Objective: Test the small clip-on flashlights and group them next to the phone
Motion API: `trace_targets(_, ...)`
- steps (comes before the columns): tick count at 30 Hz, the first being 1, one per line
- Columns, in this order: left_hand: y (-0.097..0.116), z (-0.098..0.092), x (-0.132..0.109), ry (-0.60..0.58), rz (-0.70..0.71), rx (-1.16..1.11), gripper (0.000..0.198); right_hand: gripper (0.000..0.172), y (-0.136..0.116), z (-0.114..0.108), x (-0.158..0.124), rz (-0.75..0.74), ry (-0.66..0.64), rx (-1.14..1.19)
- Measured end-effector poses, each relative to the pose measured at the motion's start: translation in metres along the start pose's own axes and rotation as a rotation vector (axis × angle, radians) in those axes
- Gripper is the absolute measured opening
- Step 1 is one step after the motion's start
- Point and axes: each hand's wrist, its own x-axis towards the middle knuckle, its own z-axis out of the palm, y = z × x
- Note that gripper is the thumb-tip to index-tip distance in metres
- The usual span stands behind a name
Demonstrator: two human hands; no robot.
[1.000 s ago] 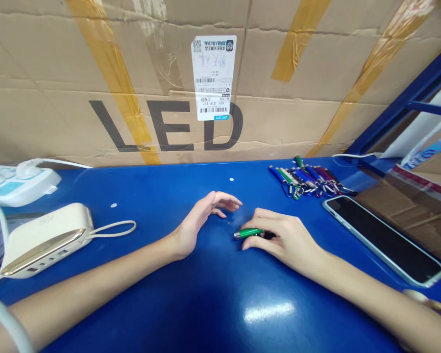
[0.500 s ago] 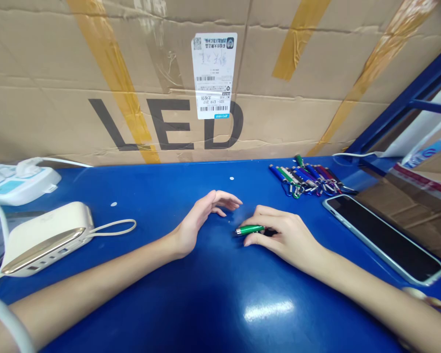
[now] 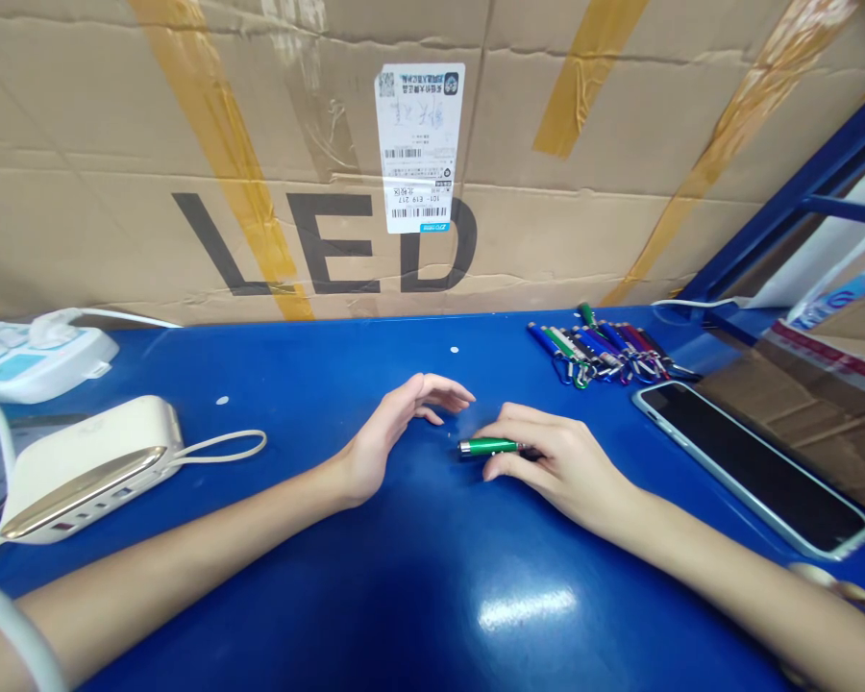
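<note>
My right hand (image 3: 548,457) has a small green keychain flashlight (image 3: 491,447) between its thumb and fingers, just above or on the blue tabletop; I cannot tell which. Its silver end points left, toward my other hand, while its rear end is hidden by my fingers. With fingers curved and apart, my left hand (image 3: 404,428) rests on its side to the left and holds nothing. Farther back on the right lies a row of similar flashlights (image 3: 605,351) in blue, green, black and red, with small carabiner clips at their near ends.
A smartphone (image 3: 753,466) lies at the right beside a cardboard box (image 3: 807,404). To the left are a white power bank (image 3: 101,461) with a strap loop and a power strip (image 3: 50,360) with cables. A large carton (image 3: 569,221) stands behind the table (image 3: 332,615).
The green flashlight has shifted slightly left and now sticks out a little more from my right fingers, whose thumb has moved slightly right. My left hand has stayed in place.
</note>
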Motion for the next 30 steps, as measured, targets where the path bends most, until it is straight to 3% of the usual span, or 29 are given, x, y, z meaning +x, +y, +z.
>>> trace_targets(8,-0.001,0.000,-0.001,-0.007,0.007,-0.014,0.046,0.029,-0.001,0.000,-0.001,-0.033,-0.013,0.030)
trace_targets(13,-0.001,0.000,-0.001,-0.013,0.020,-0.002,0.047,0.035,-0.001,0.001,-0.002,-0.078,-0.020,0.008)
trace_targets(21,-0.003,-0.003,-0.001,-0.023,0.046,0.054,0.045,0.026,-0.005,-0.001,0.002,0.011,-0.016,-0.076)
trace_targets(23,-0.005,-0.003,0.000,0.027,0.048,0.084,0.040,0.029,-0.006,0.001,0.003,0.016,-0.003,-0.134)
trace_targets(27,-0.005,-0.001,0.002,0.271,0.027,0.053,0.031,0.034,0.003,-0.002,0.006,0.007,0.020,-0.424)
trace_targets(30,-0.004,0.000,0.003,0.302,0.038,0.030,0.028,0.034,0.023,-0.012,0.011,0.101,0.079,-0.607)
